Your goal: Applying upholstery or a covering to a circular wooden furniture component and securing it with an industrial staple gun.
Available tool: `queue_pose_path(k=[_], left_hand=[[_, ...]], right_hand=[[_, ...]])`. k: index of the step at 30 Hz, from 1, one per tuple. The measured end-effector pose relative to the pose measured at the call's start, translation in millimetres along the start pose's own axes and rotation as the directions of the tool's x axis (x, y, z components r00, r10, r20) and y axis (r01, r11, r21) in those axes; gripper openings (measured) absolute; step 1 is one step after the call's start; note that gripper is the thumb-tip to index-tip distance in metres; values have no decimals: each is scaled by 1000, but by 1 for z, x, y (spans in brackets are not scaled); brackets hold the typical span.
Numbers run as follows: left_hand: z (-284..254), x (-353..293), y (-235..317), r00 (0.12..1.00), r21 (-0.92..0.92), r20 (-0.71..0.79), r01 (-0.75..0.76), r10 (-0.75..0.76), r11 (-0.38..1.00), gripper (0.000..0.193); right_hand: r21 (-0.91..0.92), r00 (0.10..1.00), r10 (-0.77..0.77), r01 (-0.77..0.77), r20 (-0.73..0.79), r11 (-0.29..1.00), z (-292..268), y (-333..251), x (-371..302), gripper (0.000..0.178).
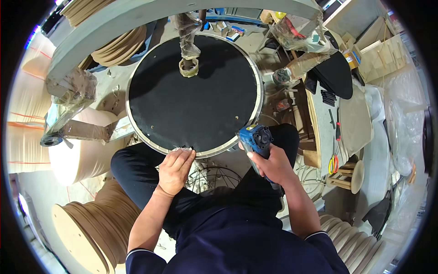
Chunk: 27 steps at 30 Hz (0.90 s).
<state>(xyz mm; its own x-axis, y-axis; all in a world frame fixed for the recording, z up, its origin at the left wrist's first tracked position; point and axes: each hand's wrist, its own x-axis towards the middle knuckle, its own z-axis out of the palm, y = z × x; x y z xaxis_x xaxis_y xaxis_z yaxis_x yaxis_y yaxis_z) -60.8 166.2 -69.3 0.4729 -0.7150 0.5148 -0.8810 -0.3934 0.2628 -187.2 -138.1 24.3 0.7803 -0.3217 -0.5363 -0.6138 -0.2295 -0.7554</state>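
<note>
In front of me lies a large round panel covered in black fabric (191, 105), edged by a pale rim (137, 125). At its near edge my left hand (174, 170) is closed, fingers pressed together on the fabric's margin. Some whitish material (182, 148) shows at those fingertips; the exact pinch is hidden under them. To the right, my right hand (278, 165) grips a blue-and-black staple gun (255, 138) by its handle. The tool is beside the panel's near right edge, its nose towards the rim. A few small marks dot the fabric.
A plastic-wrapped metal frame (187, 36) arches over the panel's far side. Stacked tan boards (93, 219) stand lower left, beside a wrapped white roll (82, 146). On the right bench lie yellow-handled scissors (334, 163), a red-handled tool (338, 130) and black round pieces (335, 75).
</note>
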Motion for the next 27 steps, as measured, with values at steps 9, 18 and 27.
queue_pose_path(k=[9, 18, 27], left_hand=[[7, 5, 6, 1000, -15, -22, -4, 3, 1000, 42], [24, 10, 19, 998, -20, -60, 2, -3, 1000, 44], [31, 19, 37, 1000, 4, -2, 4, -4, 1000, 49]], right_hand=[[-22, 999, 35, -34, 39, 999, 8, -10, -8, 45], [-70, 997, 61, -58, 44, 996, 18, -15, -11, 46], [-84, 995, 74, -68, 67, 994, 23, -18, -13, 48]])
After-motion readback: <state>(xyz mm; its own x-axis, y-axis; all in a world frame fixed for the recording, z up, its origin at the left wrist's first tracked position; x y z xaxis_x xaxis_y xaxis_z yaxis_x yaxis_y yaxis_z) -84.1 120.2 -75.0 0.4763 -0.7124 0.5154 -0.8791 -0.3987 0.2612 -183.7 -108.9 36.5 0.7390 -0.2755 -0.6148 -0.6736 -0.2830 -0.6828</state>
